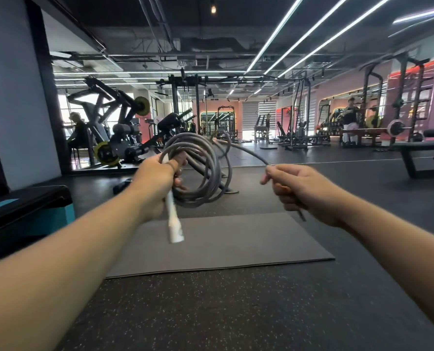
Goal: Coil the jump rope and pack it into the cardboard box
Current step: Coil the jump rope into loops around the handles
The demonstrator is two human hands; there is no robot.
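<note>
Loops of the grey jump rope [198, 168] are hanging in mid-air above the far edge of the grey mat [223, 244], bunched in the left hand [157, 178], whose fingers are clamping around the coils and the top of a white handle [174, 221] that is dangling below the fist. The right hand [297, 188] is closing around the free strand, which is running from the coil through the fist and out underneath. No cardboard box is showing anywhere. Judging from this, the stiff loops could be springing apart if the left grip is loosening, and the trailing tail could be tangling or snagging while the last turns are going on.
</note>
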